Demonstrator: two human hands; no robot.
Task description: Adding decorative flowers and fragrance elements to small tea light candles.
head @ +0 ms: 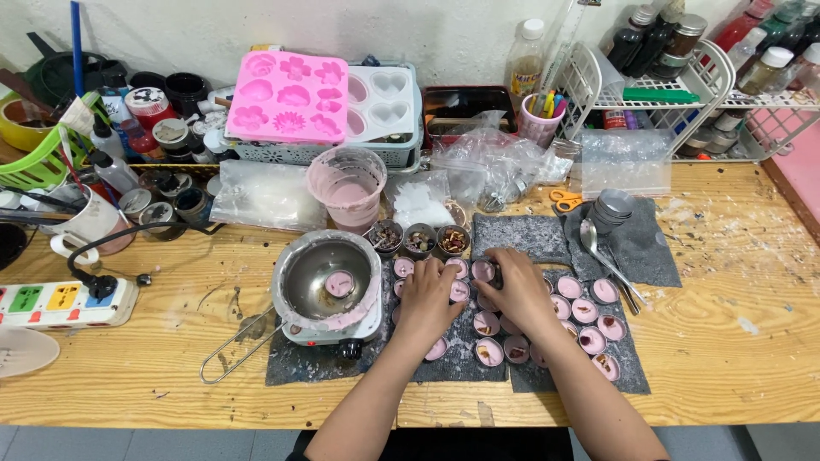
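Note:
My left hand (430,299) lies palm down over several small round tins of pink wax (586,311) set out on a dark grey mat (636,376). Its fingertips rest near the tins at the mat's far edge. My right hand (516,286) curls around one small tin (483,271) at the far row, fingers bent over it. Some tins hold dried bits on the pink wax. Just beyond the hands stand three small cups of dried petals and seeds (419,239).
A metal melting pot with pink wax (329,282) sits on a small heater to the left. Behind it are a pink-stained plastic cup (348,185), pink and white silicone moulds (290,96), plastic bags, orange scissors (564,201), spoons (598,248), a power strip (64,303) and a wire rack of bottles (675,77).

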